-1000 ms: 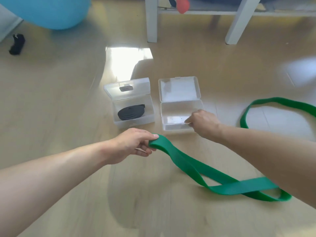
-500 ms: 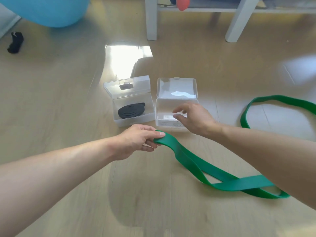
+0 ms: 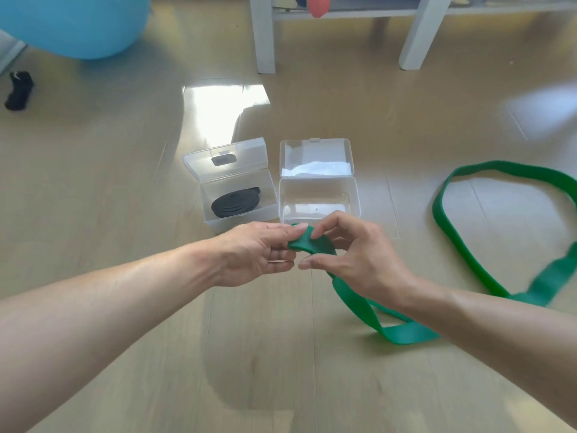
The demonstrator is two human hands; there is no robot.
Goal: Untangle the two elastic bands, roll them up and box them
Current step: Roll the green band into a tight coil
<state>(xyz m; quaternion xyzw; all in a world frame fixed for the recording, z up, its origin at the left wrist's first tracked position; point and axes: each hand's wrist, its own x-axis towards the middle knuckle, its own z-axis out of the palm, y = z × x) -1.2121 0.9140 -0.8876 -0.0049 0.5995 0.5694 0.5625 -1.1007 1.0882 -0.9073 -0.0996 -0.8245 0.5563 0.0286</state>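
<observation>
- We see a plain green band [image 3: 352,300] trailing from centre out to 3 o'clock.
- A black band [image 3: 234,204] sits coiled in the clear box [image 3: 218,221] at 11 o'clock.
- The second box [image 3: 318,198] at 12 o'clock is clear too — colourless.
- A light blue ball [image 3: 78,23] shows at 10 o'clock.
- The floor [image 3: 125,354] is pale wood-grain; the furniture legs [image 3: 263,39] are white.

- Bright daylight fills the room, and a white patch of glare shines on the wooden floor [image 3: 224,110] just beyond two clear boxes.
- A soft shadow lies on the floor under the arms.
- The far stretch of a green band [image 3: 552,276] at the right is smeared by motion blur.
- Wide-angle distortion stretches the forearms at the lower edges.
</observation>
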